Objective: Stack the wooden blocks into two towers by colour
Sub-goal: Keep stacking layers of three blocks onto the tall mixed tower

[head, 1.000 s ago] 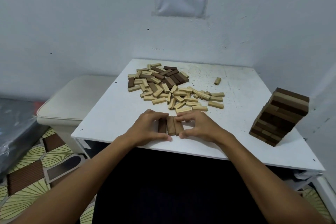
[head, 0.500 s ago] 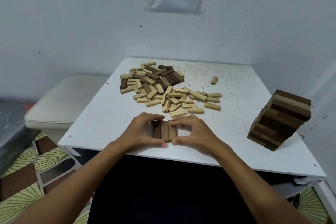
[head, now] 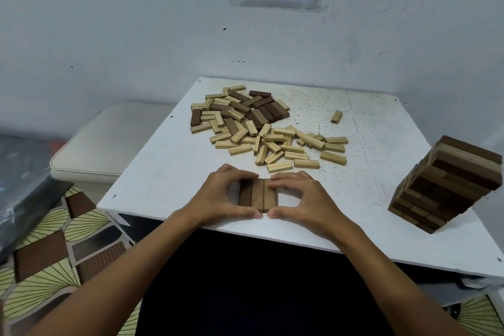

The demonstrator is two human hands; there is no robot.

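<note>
At the lower centre of the frame, a row of three dark blocks (head: 257, 196) is squared up on the table (head: 169, 172), pinched between the left hand (head: 218, 199) and the right hand (head: 302, 199), thumbs at its near end and fingers at its far end. Only a first layer seems laid. Further back, the loose pile (head: 261, 131) remains unsorted; at right, a mixed tower (head: 444, 191) stands.
</note>
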